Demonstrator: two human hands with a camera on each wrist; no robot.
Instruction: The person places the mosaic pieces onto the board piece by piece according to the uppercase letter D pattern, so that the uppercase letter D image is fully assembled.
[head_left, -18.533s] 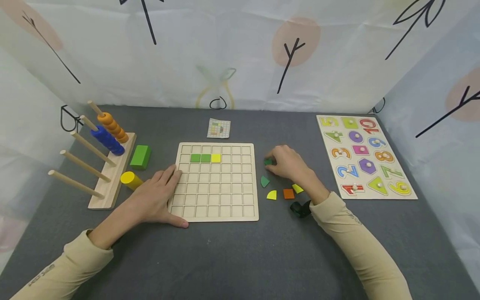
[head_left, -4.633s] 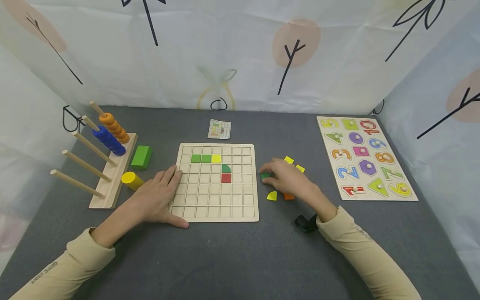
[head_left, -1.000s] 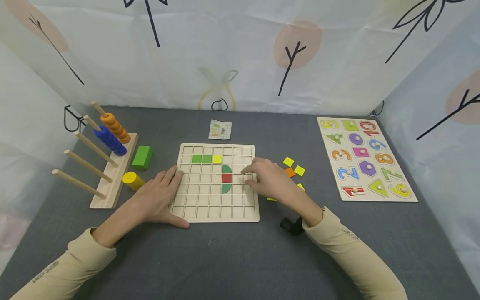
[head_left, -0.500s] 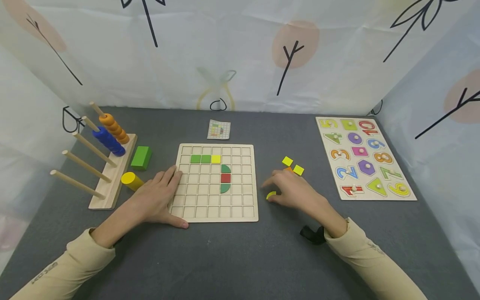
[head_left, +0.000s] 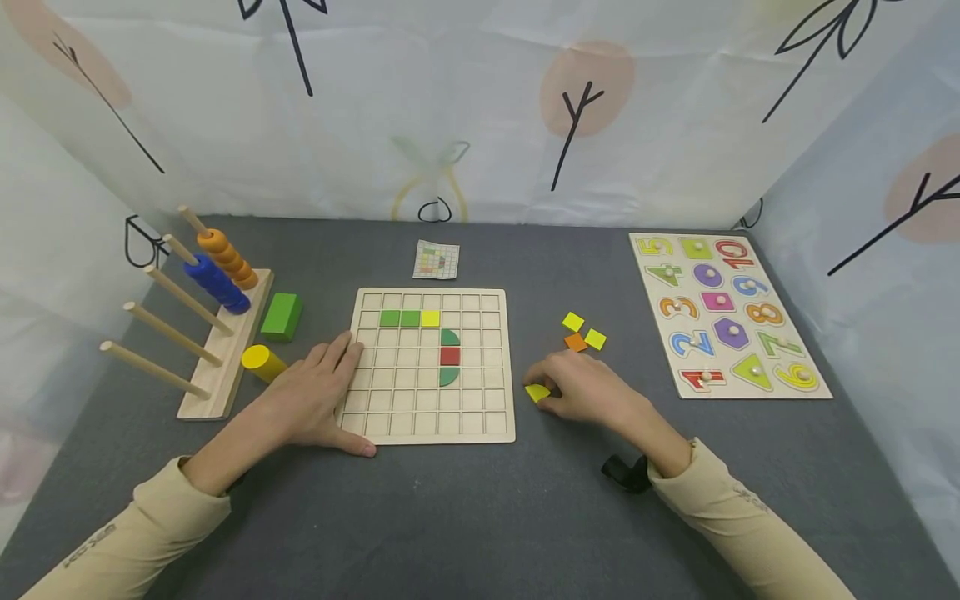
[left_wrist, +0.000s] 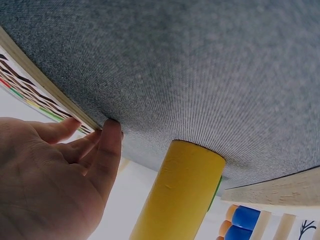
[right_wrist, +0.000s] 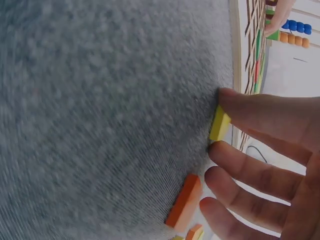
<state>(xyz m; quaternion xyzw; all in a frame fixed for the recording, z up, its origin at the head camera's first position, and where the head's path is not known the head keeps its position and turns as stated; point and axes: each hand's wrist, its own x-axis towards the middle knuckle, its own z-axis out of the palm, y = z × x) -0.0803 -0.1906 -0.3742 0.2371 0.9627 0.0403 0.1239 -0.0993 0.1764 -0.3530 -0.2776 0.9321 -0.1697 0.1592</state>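
Note:
My left hand [head_left: 318, 396] rests with fairly straight fingers along the left edge of the wooden grid board [head_left: 405, 402]. On the board lie two green square tiles [head_left: 400, 318], a yellow square tile [head_left: 431, 318], and a red square tile [head_left: 450, 356] between two green quarter-circle tiles [head_left: 449, 377]. Right of the board, my right hand [head_left: 585, 387] pinches a yellow quarter-circle tile [head_left: 537, 392] between thumb and forefinger. In the right wrist view this yellow tile [right_wrist: 220, 123] stands tilted, close over the cloth. An orange tile [right_wrist: 185, 202] lies by the other fingers.
Beyond my right hand lie yellow tiles [head_left: 595, 339] and an orange tile [head_left: 576, 342]. A small pattern card [head_left: 437, 260] sits behind the board. Left are a yellow cylinder [head_left: 262, 362], a green block [head_left: 282, 317] and a peg abacus [head_left: 225, 342]. A number puzzle [head_left: 731, 317] lies right.
Since the oldest frame, the red tile and both green quarter-circles came onto the grid. Lately my right hand moved off the board and took hold of the yellow quarter-circle tile. My left hand stayed.

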